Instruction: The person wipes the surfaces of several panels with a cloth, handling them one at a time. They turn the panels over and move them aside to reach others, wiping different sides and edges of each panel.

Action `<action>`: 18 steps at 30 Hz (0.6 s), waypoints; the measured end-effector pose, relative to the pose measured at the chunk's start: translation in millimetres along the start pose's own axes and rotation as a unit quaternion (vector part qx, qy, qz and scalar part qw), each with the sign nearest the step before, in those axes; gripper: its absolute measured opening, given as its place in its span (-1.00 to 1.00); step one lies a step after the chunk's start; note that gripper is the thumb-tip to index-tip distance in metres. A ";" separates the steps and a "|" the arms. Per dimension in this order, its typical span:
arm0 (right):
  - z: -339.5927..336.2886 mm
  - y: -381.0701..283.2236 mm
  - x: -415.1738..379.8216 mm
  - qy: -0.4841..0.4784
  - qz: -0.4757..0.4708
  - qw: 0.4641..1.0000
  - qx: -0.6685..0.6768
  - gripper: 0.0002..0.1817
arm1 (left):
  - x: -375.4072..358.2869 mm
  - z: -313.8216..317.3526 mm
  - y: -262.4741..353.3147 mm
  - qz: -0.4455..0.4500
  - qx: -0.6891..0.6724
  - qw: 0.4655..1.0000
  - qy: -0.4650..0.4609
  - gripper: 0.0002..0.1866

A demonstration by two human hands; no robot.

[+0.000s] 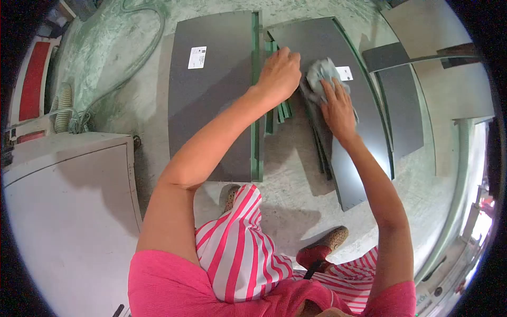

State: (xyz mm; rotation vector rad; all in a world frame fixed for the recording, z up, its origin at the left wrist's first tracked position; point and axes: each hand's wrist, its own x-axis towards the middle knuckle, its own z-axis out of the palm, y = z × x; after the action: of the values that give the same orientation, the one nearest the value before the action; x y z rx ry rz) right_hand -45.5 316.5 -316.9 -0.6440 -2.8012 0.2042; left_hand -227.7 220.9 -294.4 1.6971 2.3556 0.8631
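Note:
My right hand (339, 110) presses a crumpled grey cloth (320, 79) onto the face of a dark grey panel (311, 39). That panel lies at a slant on top of other panels and bears a white label (344, 73) beside the cloth. My left hand (278, 75) is closed, its fingers curled at the panel's left side; whatever they grip is hidden. Under my left forearm lies another dark grey panel (211, 105) with a green edge strip and a white label (197, 57). Green-edged pieces (272, 121) show in the gap between the panels.
Another dark panel (404, 105) lies at the right, near large pale boards (422, 31). A white cabinet (68, 179) stands at the left, with a grey hose (150, 53) on the floor beyond it. My feet, in spotted shoes (335, 239), are close below the panels.

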 end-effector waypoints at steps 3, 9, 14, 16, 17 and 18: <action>39.3 0.8 68.3 0.043 0.001 0.999 -0.026 -0.43 | 3.1 4.1 -9.4 0.019 0.023 0.998 0.055 -0.68; 49.9 57.5 113.4 0.062 0.087 0.987 -0.117 -0.47 | -7.2 39.9 -6.2 0.070 0.102 0.992 -0.013 -0.56; 14.1 74.3 21.5 0.009 0.081 0.988 -0.133 -0.43 | -4.0 51.2 -1.4 0.064 0.095 0.991 -0.063 -0.45; -10.1 56.1 -37.2 -0.038 0.102 0.988 -0.105 -0.42 | -1.9 56.1 1.4 0.057 0.101 0.989 -0.087 -0.44; -23.9 43.4 -68.4 -0.054 0.104 0.989 -0.087 -0.38 | -1.2 57.6 2.5 0.063 0.098 0.989 -0.090 -0.44; -32.4 33.9 -98.7 -0.087 0.103 0.987 -0.089 -0.28 | -0.6 59.3 3.1 0.062 0.105 0.989 -0.089 -0.44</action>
State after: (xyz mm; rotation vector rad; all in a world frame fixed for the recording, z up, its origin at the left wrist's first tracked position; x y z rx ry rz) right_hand 63.2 305.2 -314.1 -1.0057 -2.9392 0.0499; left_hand -200.9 243.6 -342.3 1.9273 2.3101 0.4674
